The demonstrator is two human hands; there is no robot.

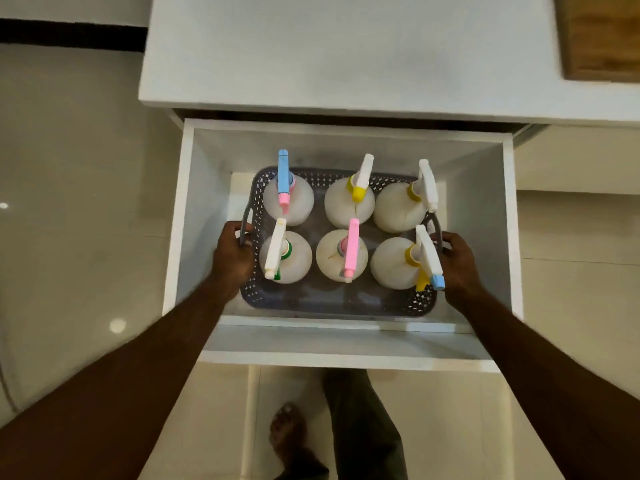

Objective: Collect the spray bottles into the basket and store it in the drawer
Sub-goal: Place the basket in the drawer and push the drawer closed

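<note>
A grey perforated basket [311,301] sits low inside the open white drawer [349,358]. Several white spray bottles stand upright in it in two rows, among them one with a blue and pink trigger [284,178] at the back left and one with a pink trigger [351,247] at the front middle. My left hand [232,254] is closed around the basket's left handle. My right hand [457,261] grips the right handle. Both forearms reach down into the drawer.
The white counter top [346,53] overhangs the drawer's back edge, with a wooden board [602,36] at its far right. Glossy floor tiles lie to the left. A bare foot [287,431] and a trouser leg stand just in front of the drawer.
</note>
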